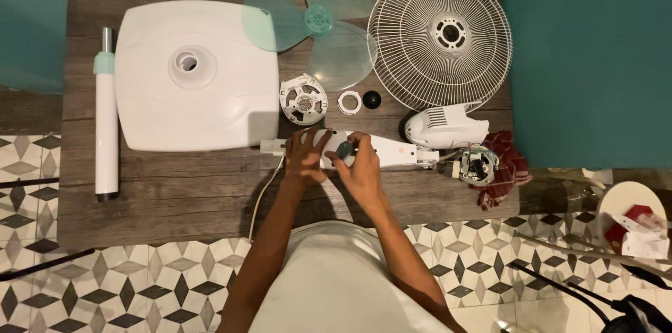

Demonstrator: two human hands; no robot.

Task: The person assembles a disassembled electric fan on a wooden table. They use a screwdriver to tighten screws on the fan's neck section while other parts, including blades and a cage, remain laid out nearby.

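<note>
We hold a fan's control housing [364, 147] on the wooden table [175, 186].

Our left hand [304, 158] grips the smooth white plastic; our right hand [360, 165] pinches its round grey knob [344, 149], near the wire grille [439, 36].

A white plastic tube with a pale green collar [106, 116] lies along the left edge of the brown wooden counter [175, 186]. Right of it sits a square white plastic fan base [196, 74]. A translucent three-bladed fan propeller [318, 22] lies at the far edge, between the base and a round white wire fan grille [441, 36] in the far right corner. A white fan motor housing [448, 126] lies before the grille.
</note>
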